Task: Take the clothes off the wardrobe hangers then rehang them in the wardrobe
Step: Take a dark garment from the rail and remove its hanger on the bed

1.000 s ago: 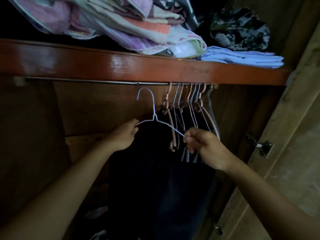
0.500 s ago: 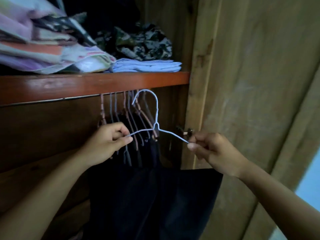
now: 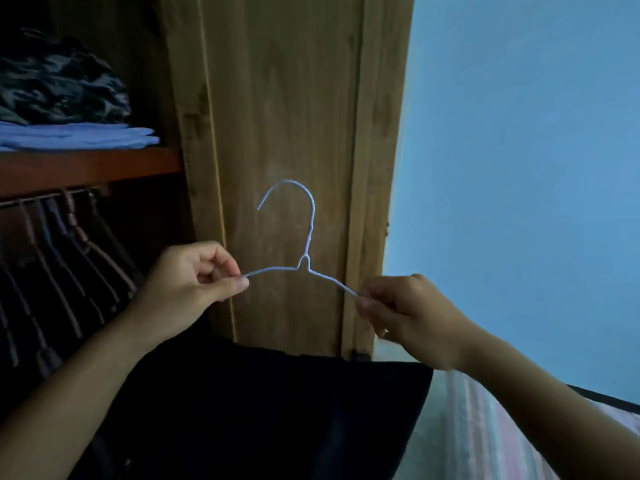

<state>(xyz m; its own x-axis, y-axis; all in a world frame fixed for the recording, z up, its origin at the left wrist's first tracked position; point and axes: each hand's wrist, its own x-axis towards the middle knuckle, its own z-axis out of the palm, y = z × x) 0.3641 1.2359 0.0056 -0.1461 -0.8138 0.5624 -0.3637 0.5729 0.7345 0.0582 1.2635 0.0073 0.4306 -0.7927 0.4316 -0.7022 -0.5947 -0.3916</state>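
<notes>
Hanger (image 3: 306, 244) — thin pale wire, held out in front of wooden wardrobe door (image 3: 284, 133), hook up, clear of the rail. Left hand (image 3: 188, 289) pinches left shoulder of the wire, thumb and forefinger fingers (image 3: 232, 287) closed tight on it. Right hand (image 3: 412, 318) pinches right shoulder end the same way, remaining fingers curled under. Both hands at roughly equal height, wire level between them.

Dark garment (image 3: 277, 403) hangs below the hands, spread wide, top edge under both wrists. Cannot tell whether it rides on the lower bar of the hanger or is draped otherwise: lower bar hidden by the hands and the cloth.

Inside wardrobe, to the left: rail (image 3: 41, 199) with a row of other hangers (image 3: 62, 258), dark clothes on them. Shelf (image 3: 86, 168) above with folded blue cloth (image 3: 79, 138) and a patterned bundle (image 3: 59, 84). Striped bedding (image 3: 485, 427) at lower right, blue wall (image 3: 519, 168) behind.

Step judged: removal half of the cycle — one hanger out of the wardrobe with its garment, garment not yet separated.

Next move likely calls for: freeing one hand to take the cloth, sliding it off the wire without bending the frame, setting garment down nearby. Wire thin, springy; grip by one shoulder alone apt to let it swing.
</notes>
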